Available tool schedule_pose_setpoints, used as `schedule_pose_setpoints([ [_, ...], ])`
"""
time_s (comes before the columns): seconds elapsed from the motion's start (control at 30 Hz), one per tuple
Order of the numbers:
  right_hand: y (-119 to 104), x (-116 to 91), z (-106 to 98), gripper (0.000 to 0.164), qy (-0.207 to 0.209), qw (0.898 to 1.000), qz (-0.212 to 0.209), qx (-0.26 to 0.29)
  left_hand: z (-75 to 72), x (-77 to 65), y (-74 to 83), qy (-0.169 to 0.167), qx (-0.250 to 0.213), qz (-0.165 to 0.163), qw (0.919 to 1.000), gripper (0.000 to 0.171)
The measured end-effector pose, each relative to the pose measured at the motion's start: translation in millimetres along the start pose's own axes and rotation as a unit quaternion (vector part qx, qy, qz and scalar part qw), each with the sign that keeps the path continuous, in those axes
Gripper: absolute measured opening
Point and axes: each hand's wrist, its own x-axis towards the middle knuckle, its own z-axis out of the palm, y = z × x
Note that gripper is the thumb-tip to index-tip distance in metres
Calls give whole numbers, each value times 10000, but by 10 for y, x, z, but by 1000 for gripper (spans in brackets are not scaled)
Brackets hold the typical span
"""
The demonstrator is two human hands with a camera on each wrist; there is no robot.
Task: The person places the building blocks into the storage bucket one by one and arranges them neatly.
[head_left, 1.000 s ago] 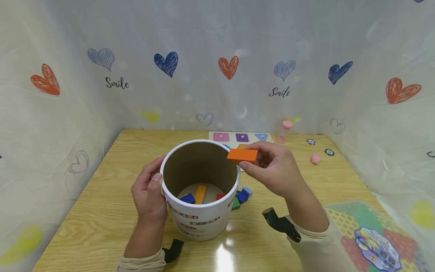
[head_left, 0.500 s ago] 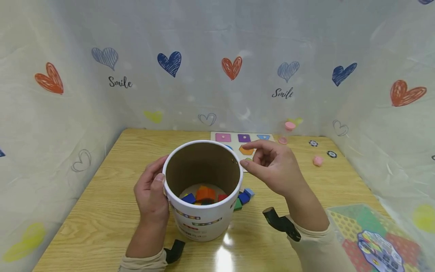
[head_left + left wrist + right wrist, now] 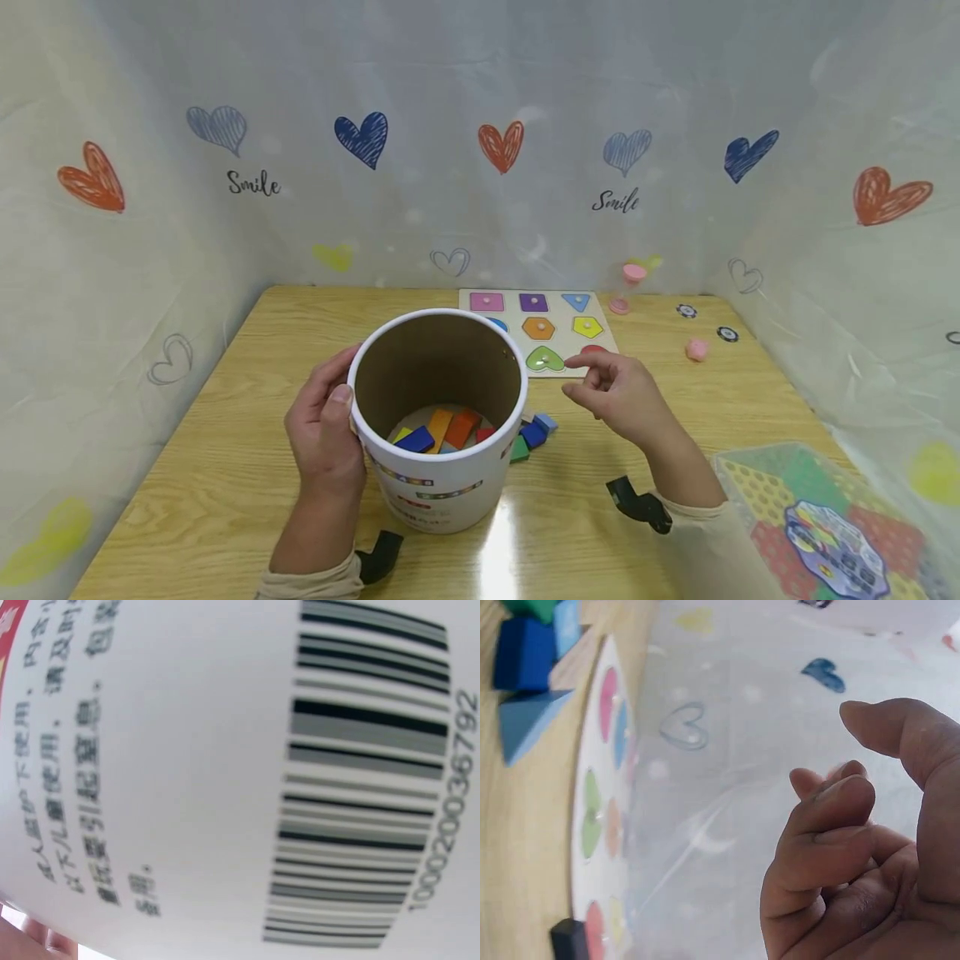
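Note:
A white round bucket (image 3: pixel 442 504) stands on the table in the head view. My left hand (image 3: pixel 326 433) grips its left side, thumb at the rim and fingers behind the wall. The bucket's printed wall (image 3: pixel 210 780) with a barcode fills the left wrist view. On its floor lie several toy blocks, among them an orange block (image 3: pixel 438 430), a red-orange block (image 3: pixel 462 427) and a blue block (image 3: pixel 417 440). To the right of the bucket, my right hand (image 3: pixel 622 400) hovers and holds nothing. Its index finger and thumb are apart, the other fingers loosely bent.
Blue blocks (image 3: pixel 534 434) and a green block (image 3: pixel 519 450) lie against the bucket's right side. Behind is a shape puzzle board (image 3: pixel 510 333). A pink hourglass (image 3: pixel 627 290), a pink lump (image 3: pixel 696 349) and chips (image 3: pixel 727 334) lie farther right. A patterned plastic bag (image 3: pixel 817 508) is front right.
The right hand has let go of an orange block, which dropped into the bucket. That hand then moved right and slightly down, away from the rim. The left hand still grips the bucket.

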Motion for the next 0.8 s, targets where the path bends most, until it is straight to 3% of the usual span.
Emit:
schedule_pose_setpoints([
  [0.2, 540, 98, 120, 35, -858, 9942, 628, -138, -6, -2, 1, -51, -13, 14, 10000, 38],
  [0.43, 733, 162, 338, 43, -1505, 9858, 235, -708, -1, 4, -3, -73, -112, 131, 9998, 38],
  [0.6, 697, 166, 444, 38, -1440, 9818, 97, -1237, 20, 13, -1, -54, -123, 142, 9998, 38],
  [0.8, 707, 174, 472, 31, -1300, 9833, 209, -1253, 26, 9, -3, -24, -69, 73, 9999, 38],
])
